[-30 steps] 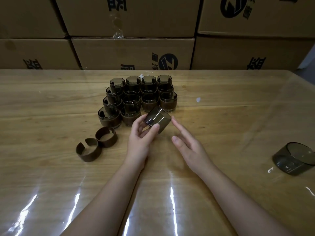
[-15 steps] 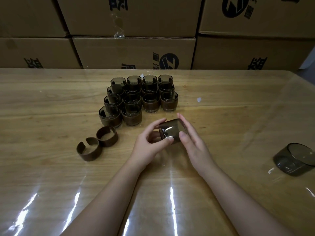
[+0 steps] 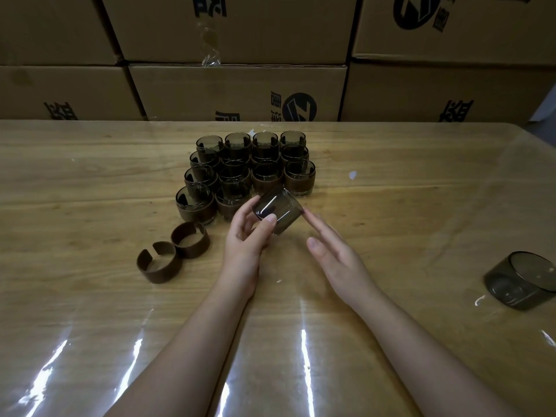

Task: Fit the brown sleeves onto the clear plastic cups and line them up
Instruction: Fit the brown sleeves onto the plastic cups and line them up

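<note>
one bare cup (image 3: 278,211) sits tilted in the left hand (image 3: 246,239), gripped near the tabletop's middle; the right hand (image 3: 334,254) is loose, fingertips beside it. sleeved cups (image 3: 249,170) stand in rows behind; two sleeves (image 3: 173,254) and another cup (image 3: 520,281) are left.

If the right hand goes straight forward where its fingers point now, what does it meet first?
Most likely the bare smoky cup held by the left hand: the right hand has straight fingers aimed at its side, fingertips apparently almost touching it already.
</note>
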Demonstrator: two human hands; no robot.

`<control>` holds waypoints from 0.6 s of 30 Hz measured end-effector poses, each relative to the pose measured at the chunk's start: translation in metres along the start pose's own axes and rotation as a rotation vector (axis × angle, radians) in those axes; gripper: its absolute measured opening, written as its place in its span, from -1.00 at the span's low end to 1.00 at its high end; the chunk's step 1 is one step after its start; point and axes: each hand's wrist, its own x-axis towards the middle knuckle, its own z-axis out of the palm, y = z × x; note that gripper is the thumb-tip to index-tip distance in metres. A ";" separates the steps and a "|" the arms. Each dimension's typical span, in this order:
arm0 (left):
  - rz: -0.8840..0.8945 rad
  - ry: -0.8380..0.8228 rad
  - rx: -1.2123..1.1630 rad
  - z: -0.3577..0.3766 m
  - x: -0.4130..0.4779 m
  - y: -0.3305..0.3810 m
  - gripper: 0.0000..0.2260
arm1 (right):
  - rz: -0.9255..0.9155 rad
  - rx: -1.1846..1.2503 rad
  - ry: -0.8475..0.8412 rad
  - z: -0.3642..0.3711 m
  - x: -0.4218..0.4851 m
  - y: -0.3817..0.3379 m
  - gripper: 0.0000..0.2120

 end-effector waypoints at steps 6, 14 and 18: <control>0.088 0.022 0.137 0.002 -0.004 -0.001 -0.55 | -0.043 0.003 0.044 0.000 0.001 0.001 -0.59; 0.151 -0.140 0.361 0.004 -0.007 -0.003 -0.49 | -0.096 0.090 0.075 -0.001 0.002 0.008 -0.57; 0.089 -0.250 0.289 0.005 -0.010 0.001 -0.52 | -0.018 0.214 0.043 -0.001 0.004 0.011 -0.51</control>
